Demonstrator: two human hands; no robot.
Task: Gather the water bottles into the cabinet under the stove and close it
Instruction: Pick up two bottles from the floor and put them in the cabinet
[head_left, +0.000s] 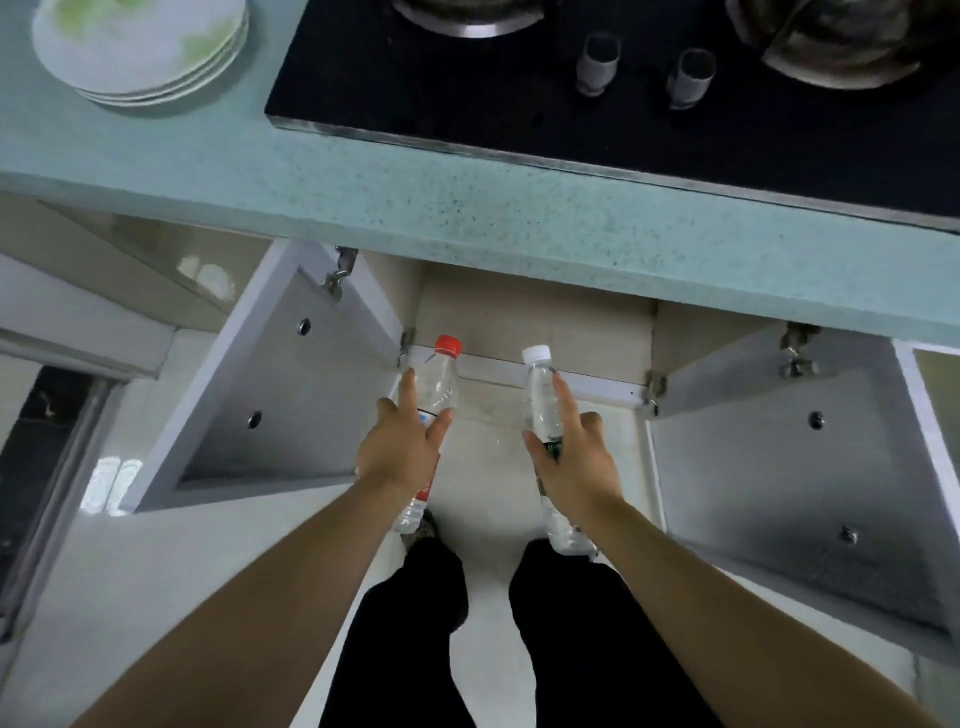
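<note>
- Your left hand (402, 449) is gripping the red-capped bottle (439, 387) and your right hand (574, 457) is clasping the white-capped bottle (543, 402); both are hovering before the open cabinet (519, 322).
- Index fingers are lying straight, so the grips are looking loose; a bottle could be slipping, or clipping the countertop (415, 208) edge overhead.

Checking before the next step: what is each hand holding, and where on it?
Left hand grips the red-capped bottle around its middle; right hand grips the white-capped bottle around its middle.

Two water bottles (439, 387) (543, 400), two open cabinet doors (275, 395) (779, 467), two stove knobs (600, 62) (691, 78).
</note>
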